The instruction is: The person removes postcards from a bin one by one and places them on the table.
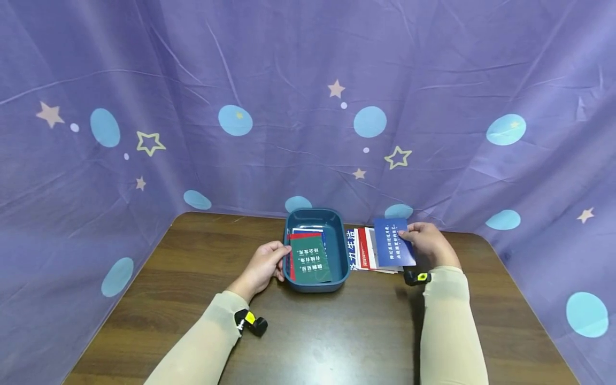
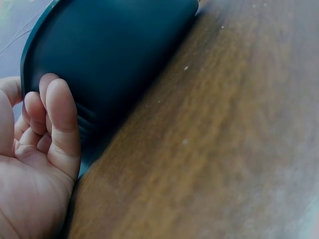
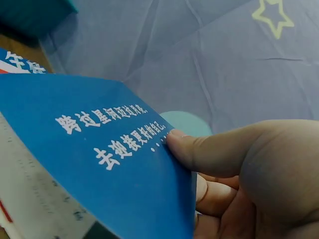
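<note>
My right hand [image 1: 427, 241] pinches a blue card [image 1: 392, 243] with white writing by its right edge, thumb on top and fingers behind. That card is raised over a spread of other cards [image 1: 363, 251], in blue, red and white, lying right of the plastic basin. My left hand [image 1: 262, 267] grips the left wall of the dark teal basin [image 1: 340, 275], its thumb at the rim and its fingers against the outside, as the left wrist view shows. Inside the basin, a green card [image 1: 310, 259] with white writing lies on top of a red card [image 1: 291, 267] and a blue-and-white one.
The brown wooden table [image 1: 317, 337] carries the basin and the cards near its far edge. Behind it and along both sides hangs a purple curtain [image 1: 298, 160] patterned with stars and blue dots. A small black camera is strapped on each wrist.
</note>
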`<act>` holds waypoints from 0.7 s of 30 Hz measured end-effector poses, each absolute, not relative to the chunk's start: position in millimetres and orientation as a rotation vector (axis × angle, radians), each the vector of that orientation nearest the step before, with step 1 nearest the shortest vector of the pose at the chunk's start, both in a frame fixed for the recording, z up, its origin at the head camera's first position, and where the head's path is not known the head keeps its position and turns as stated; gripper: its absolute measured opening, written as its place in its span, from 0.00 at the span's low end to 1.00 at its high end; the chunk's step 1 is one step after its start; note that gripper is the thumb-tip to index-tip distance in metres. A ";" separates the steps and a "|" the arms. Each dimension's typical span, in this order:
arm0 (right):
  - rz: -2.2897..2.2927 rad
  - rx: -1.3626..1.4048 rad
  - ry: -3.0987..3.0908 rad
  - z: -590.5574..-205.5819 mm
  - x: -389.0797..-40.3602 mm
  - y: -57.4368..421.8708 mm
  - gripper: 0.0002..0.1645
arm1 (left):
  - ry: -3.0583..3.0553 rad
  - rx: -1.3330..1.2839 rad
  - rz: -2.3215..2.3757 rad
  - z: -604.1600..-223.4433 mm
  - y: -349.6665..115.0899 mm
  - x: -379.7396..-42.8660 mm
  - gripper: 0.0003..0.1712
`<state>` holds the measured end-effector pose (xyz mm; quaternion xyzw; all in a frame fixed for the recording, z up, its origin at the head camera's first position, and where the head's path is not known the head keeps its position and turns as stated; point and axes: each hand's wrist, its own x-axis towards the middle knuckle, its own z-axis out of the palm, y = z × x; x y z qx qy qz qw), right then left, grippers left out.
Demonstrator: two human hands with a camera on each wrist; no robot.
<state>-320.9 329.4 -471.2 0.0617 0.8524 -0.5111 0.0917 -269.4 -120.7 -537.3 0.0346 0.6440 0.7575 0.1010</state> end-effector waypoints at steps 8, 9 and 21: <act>-1.421 0.179 2.556 -486.3 -327.5 321.4 0.16 | 1.900 0.100 2.240 -536.8 -120.5 -269.1 0.20; -1.407 0.179 2.572 -487.0 -328.2 320.5 0.16 | 1.899 0.100 2.242 -536.6 -120.2 -269.2 0.20; -1.117 0.223 2.773 -499.4 -332.2 317.5 0.17 | 1.900 0.096 2.233 -536.5 -120.3 -269.7 0.18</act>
